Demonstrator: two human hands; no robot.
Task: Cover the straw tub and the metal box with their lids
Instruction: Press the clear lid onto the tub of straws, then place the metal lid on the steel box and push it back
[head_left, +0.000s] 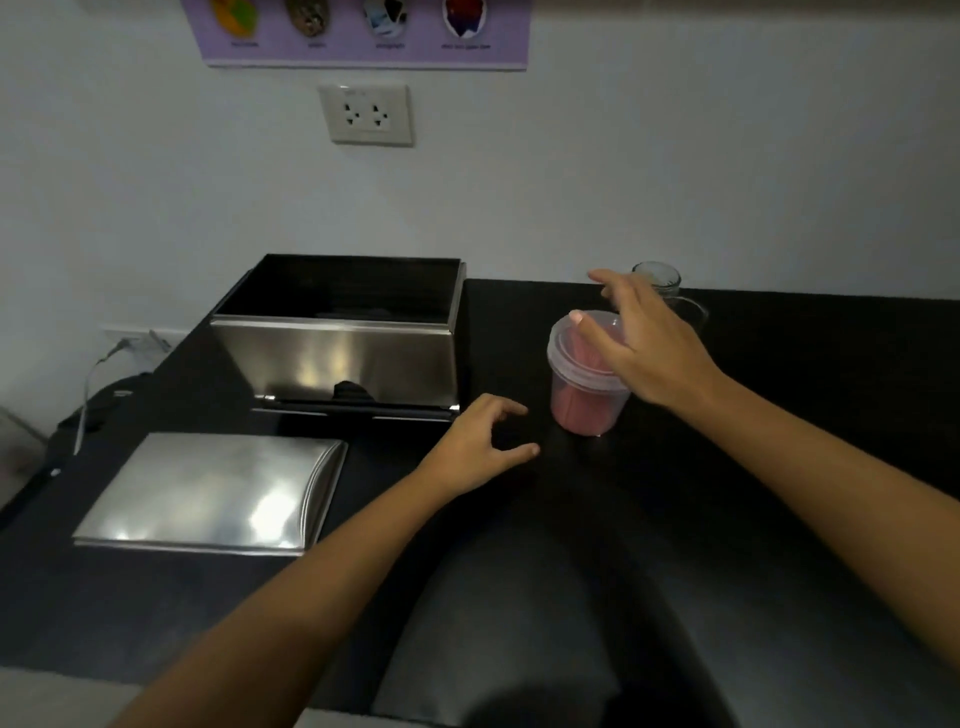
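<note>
A clear plastic straw tub (584, 405) with pink straws inside stands on the black counter (779, 395), right of centre. Its clear round lid (569, 345) lies on top of it. My right hand (649, 343) rests over the lid's right side with fingers spread, thumb on the lid. My left hand (480, 441) hovers just left of the tub, fingers curled apart, holding nothing. The shiny metal box (337, 358) stands uncovered at the back left. Its flat metal lid (208, 493) lies on the counter in front of the box.
A glass jar (662, 278) stands behind my right hand near the wall. A wall socket (366, 114) and a purple poster (363, 31) hang above. A cable (91, 384) and dark object sit at the far left edge.
</note>
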